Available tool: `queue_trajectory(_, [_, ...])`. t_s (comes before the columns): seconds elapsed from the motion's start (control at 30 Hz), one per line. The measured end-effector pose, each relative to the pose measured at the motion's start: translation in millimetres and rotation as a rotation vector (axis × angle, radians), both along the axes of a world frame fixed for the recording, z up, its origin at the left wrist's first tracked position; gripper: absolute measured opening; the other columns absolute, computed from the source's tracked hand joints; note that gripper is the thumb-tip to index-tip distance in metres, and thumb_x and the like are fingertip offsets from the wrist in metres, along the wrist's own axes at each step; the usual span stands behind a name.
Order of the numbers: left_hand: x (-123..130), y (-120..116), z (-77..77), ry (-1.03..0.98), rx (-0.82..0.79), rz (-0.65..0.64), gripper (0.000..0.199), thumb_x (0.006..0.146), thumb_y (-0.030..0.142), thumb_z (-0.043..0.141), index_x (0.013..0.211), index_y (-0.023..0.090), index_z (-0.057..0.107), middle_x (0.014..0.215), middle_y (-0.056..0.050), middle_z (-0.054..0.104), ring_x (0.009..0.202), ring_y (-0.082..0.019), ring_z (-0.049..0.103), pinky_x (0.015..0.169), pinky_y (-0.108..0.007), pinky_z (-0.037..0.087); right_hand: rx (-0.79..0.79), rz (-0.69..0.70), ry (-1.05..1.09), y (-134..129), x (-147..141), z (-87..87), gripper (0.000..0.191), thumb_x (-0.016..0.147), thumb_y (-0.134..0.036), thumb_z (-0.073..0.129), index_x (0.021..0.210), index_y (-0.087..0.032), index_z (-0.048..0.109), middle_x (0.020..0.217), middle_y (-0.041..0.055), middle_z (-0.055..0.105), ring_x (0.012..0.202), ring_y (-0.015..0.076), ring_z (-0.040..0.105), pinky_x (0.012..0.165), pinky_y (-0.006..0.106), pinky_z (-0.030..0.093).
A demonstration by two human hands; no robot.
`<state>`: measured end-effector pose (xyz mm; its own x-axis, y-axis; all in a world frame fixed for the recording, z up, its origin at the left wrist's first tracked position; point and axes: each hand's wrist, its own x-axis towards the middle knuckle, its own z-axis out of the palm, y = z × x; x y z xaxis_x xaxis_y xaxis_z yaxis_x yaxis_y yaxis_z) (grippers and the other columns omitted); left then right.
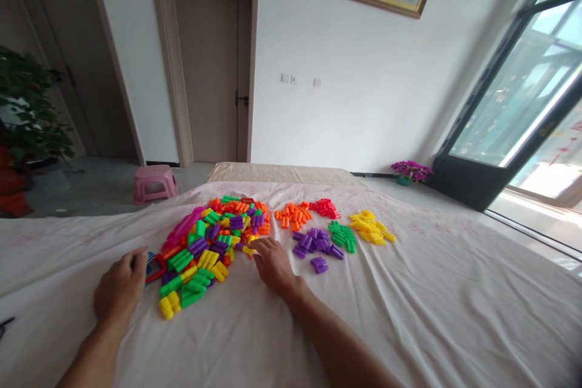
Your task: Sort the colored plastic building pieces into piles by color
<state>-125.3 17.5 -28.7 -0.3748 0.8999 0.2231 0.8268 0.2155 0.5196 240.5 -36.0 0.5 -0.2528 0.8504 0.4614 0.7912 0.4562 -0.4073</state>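
Observation:
A mixed pile of plastic toy building blocks (199, 279) in green, yellow, purple, orange and red lies on the cloth-covered surface. At its right edge, my right hand (274, 264) pinches a yellow block (248, 250), beside a purple one. My left hand (120, 284) rests on the cloth left of the pile, fingers curled. By its fingertips are a blue striped piece and a red frame-shaped piece (157, 267); the fingers' undersides are hidden. Right of the pile lie single-colour groups: orange blocks (294, 216), red blocks (326, 208), purple blocks (317, 242), green blocks (342, 236) and yellow blocks (372, 228).
A pink translucent piece (185, 225) lies at the pile's back left. The pale patterned cloth (436, 309) is wrinkled. Beyond its far edge are a pink stool (156, 183), a beige-covered surface (282, 174) and a pot of purple flowers (411, 171). A dark object (5, 326) shows at far left.

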Motion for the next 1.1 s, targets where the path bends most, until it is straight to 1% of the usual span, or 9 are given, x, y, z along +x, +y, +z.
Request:
queue_trajectory(0.13, [0.9, -0.1, -0.1, 0.029, 0.025, 0.002, 0.067, 0.102, 0.057, 0.027, 0.133, 0.017, 0.07, 0.12, -0.019, 0.076, 0.091, -0.03, 0.067, 0.076, -0.037, 0.043, -0.024, 0.016, -0.13, 3.6, -11.0, -8.2, 0.04, 0.1, -0.022, 0.064, 0.139, -0.03, 0.066, 0.132, 0.0045, 0.073, 0.117, 0.0244, 0.062, 0.101, 0.037, 0.049])
queue_trajectory(0.33, [1.0, 0.5, -0.3, 0.052, 0.053, 0.006, 0.064, 0.101, 0.055, 0.03, 0.129, 0.016, 0.072, 0.113, -0.018, 0.078, 0.084, -0.028, 0.066, 0.071, -0.034, 0.042, -0.032, -0.085, -0.15, 12.3, -9.5, -11.0, 0.027, 0.101, -0.023, 0.063, 0.124, -0.03, 0.076, 0.112, 0.0056, 0.078, 0.105, 0.024, 0.065, 0.094, 0.035, 0.05])
queue_trajectory(0.53, [-1.5, 0.9, -4.8, 0.134, 0.133, 0.017, 0.057, 0.1, 0.053, 0.036, 0.12, 0.017, 0.076, 0.097, -0.015, 0.079, 0.075, -0.026, 0.065, 0.065, -0.033, 0.043, 0.017, -0.105, 0.229, 8.7, 2.8, -17.3, 0.024, 0.097, -0.02, 0.059, 0.11, -0.022, 0.078, 0.102, 0.0077, 0.077, 0.095, 0.022, 0.068, 0.089, 0.033, 0.052])
queue_trajectory(0.63, [0.9, -0.3, -2.6, 0.213, 0.283, 0.028, 0.052, 0.1, 0.049, 0.042, 0.121, 0.015, 0.075, 0.102, -0.017, 0.078, 0.084, -0.03, 0.068, 0.074, -0.04, 0.05, -0.016, -0.06, 0.484, 7.2, 9.6, -20.7, 0.024, 0.098, -0.028, 0.056, 0.108, -0.02, 0.076, 0.101, 0.0074, 0.077, 0.089, 0.0209, 0.07, 0.085, 0.033, 0.054])
queue_trajectory(0.7, [8.0, -1.3, 0.5, 0.247, 0.491, -0.055, 0.045, 0.099, 0.044, 0.047, 0.12, 0.014, 0.073, 0.112, -0.017, 0.077, 0.101, -0.032, 0.069, 0.089, -0.046, 0.052, -0.112, -0.03, 0.629, 6.5, 11.2, -22.6, 0.027, 0.098, -0.037, 0.057, 0.108, -0.02, 0.075, 0.098, 0.0066, 0.077, 0.084, 0.0204, 0.071, 0.079, 0.033, 0.056])
queue_trajectory(0.8, [29.8, -3.7, 4.0, 0.219, 0.738, -0.367, 0.034, 0.1, 0.037, 0.052, 0.119, 0.018, 0.071, 0.12, -0.014, 0.076, 0.116, -0.029, 0.068, 0.106, -0.046, 0.049, -0.243, 0.004, 0.762, 6.1, 9.3, -25.5, 0.036, 0.097, -0.05, 0.059, 0.108, -0.02, 0.075, 0.091, 0.0052, 0.075, 0.077, 0.0188, 0.069, 0.07, 0.03, 0.056])
queue_trajectory(0.87, [49.7, -7.3, 4.3, 0.197, 0.776, -0.58, 0.031, 0.1, 0.036, 0.054, 0.121, 0.021, 0.07, 0.116, -0.011, 0.077, 0.112, -0.025, 0.07, 0.105, -0.043, 0.051, -0.276, 0.019, 0.806, 6.3, 6.7, -27.3, 0.041, 0.096, -0.055, 0.061, 0.108, -0.019, 0.075, 0.088, 0.0047, 0.074, 0.074, 0.0176, 0.068, 0.066, 0.029, 0.056])
queue_trajectory(0.93, [69.9, -12.5, 3.9, 0.203, 0.765, -0.698, 0.034, 0.1, 0.04, 0.057, 0.127, 0.022, 0.068, 0.117, -0.01, 0.078, 0.11, -0.025, 0.071, 0.103, -0.042, 0.053, -0.293, 0.034, 0.843, 6.2, 4.0, -28.4, 0.045, 0.094, -0.059, 0.063, 0.108, -0.019, 0.075, 0.086, 0.0044, 0.073, 0.072, 0.0166, 0.067, 0.064, 0.028, 0.055])
queue_trajectory(1.1, [101.3, -24.7, 4.9, 0.222, 0.651, -0.824, 0.039, 0.1, 0.043, 0.057, 0.133, 0.025, 0.07, 0.116, -0.009, 0.08, 0.109, -0.024, 0.073, 0.106, -0.044, 0.051, -0.327, 0.079, 0.921, 3.8, -4.2, -27.0, 0.05, 0.09, -0.066, 0.066, 0.106, -0.02, 0.076, 0.085, 0.0045, 0.074, 0.071, 0.016, 0.066, 0.065, 0.029, 0.056])
